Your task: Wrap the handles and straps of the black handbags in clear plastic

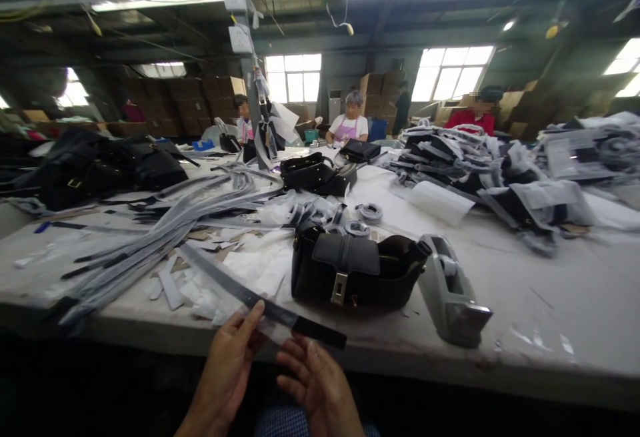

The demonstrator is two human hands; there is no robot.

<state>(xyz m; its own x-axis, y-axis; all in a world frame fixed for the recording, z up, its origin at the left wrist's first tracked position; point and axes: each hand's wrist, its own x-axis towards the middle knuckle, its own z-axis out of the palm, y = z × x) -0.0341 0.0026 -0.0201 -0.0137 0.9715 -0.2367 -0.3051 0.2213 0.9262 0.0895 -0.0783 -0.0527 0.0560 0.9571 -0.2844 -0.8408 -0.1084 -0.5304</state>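
My left hand (pixel 227 367) pinches a long black strap (pixel 260 303) that is partly wrapped in a clear plastic sleeve, near the table's front edge. The strap runs up and to the left over the paper scraps. My right hand (pixel 320 383) sits just below the strap's bare black end, fingers curled toward it and touching the plastic. A black handbag (pixel 350 273) with a metal clasp stands on the table right behind the strap. A grey tape dispenser (pixel 453 293) sits to the right of the bag.
The white worktable (pixel 550 303) carries a heap of wrapped straps (pixel 160 230) at left, tape rolls (pixel 370 211), more black bags (pixel 310 173) and piles of bagged goods (pixel 500 163) at right. Other people sit at the far side. Cardboard boxes line the back wall.
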